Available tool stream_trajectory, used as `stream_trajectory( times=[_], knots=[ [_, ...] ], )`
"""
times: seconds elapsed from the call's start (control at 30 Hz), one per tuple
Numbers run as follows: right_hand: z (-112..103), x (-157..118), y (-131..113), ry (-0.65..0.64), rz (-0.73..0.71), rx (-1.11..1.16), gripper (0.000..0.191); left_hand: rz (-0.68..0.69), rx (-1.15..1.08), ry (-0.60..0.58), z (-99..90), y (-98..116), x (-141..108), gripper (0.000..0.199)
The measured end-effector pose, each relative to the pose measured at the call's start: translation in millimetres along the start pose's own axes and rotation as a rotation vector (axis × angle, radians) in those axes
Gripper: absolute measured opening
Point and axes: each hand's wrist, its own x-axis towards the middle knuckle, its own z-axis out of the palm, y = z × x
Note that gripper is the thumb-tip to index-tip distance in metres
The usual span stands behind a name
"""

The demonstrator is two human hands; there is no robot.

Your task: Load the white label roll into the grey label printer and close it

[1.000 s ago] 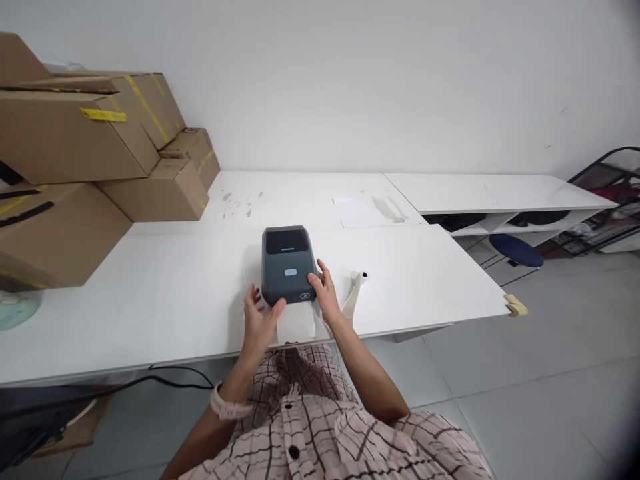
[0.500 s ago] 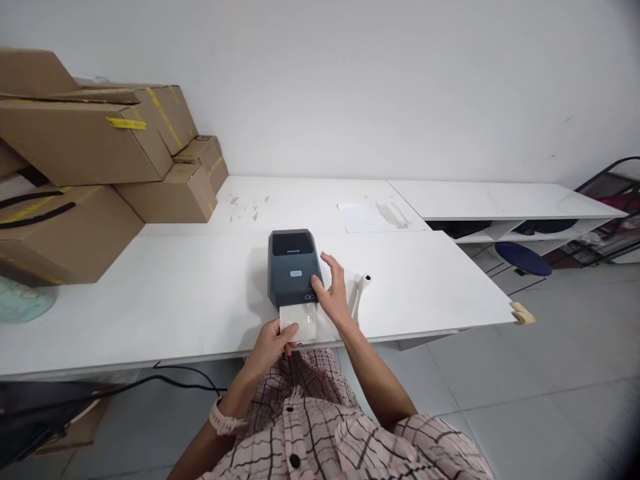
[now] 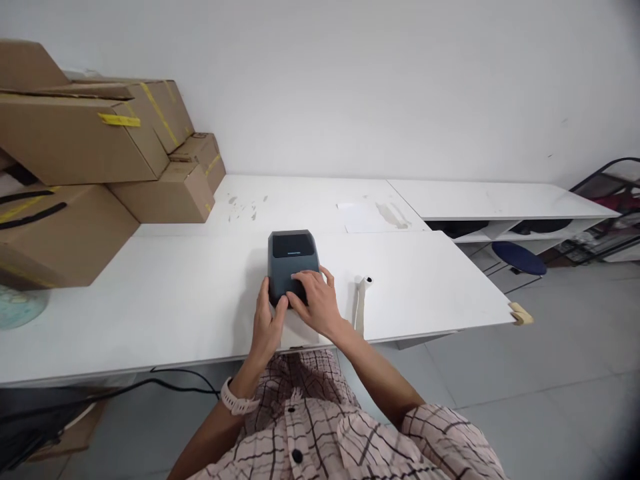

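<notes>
From here, the dark desktop label printer (image 3: 281,268) sits on the white table (image 3: 200,280), long axis pointing away from the wearer; the left hand (image 3: 267,328) cups its near-left corner, thumb apart, while the right (image 3: 321,305), loosely spread, lies nearer its top centre.

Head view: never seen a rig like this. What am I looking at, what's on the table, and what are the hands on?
There's no robot here. A person works bare-handed, and one camera worn on the head looks forward and down, so you see the arms from the wearer's side.

On the white table sits a dark grey device. The left hand touches its near left corner; the right hand lies over its top. Neither lifts it. White paper lies at its near side.

To its right is a small roll with a loose strip. Farther back lies a flat sheet; cardboard boxes are stacked at left.
</notes>
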Motion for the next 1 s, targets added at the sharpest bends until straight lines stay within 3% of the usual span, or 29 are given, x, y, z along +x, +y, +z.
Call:
stream_trajectory(
  times=[0.13, 0.2, 0.33, 0.43, 0.57, 0.67, 0.73, 0.8, 0.9, 1.0],
  knots=[
    [-2, -27, 19, 0.194, 0.348, 0.334, 0.058, -0.071, -0.106, 0.011, 8.1, -7, -2, 0.074],
    [1, -38, 25, 0.206, 0.471, 0.488, 0.061, -0.076, -0.115, 0.009, 7.6, -10, -4, 0.073],
    [6, -42, 26, 0.211, 0.485, 0.605, 0.058, -0.03, -0.112, 0.039, 2.1, -5, -5, 0.067],
    [-6, -28, 23, 0.22, 0.452, 0.623, 0.053, 0.03, -0.131, 0.032, -4.4, 10, 4, 0.064],
    [-34, 14, 20, 0.181, 0.321, 0.607, 0.056, 0.177, -0.212, 0.028, -12.9, 37, 41, 0.056],
    [-44, 59, 20, 0.164, 0.237, 0.537, 0.066, 0.224, -0.254, 0.067, -14.7, 40, 79, 0.053],
    [-42, 91, 21, 0.185, 0.206, 0.459, 0.073, 0.149, -0.099, 0.16, -13.5, 28, 97, 0.055],
    [-37, 121, 25, 0.217, 0.186, 0.386, 0.079, 0.028, 0.161, 0.167, -11.9, 11, 105, 0.061],
    [-28, 162, 38, 0.225, 0.182, 0.301, 0.086, -0.147, 0.4, 0.003, -10.8, -9, 107, 0.059],
    [-27, 192, 54, 0.169, 0.176, 0.241, 0.086, -0.227, 0.479, -0.109, -11.0, -11, 107, 0.049]
  ],
)
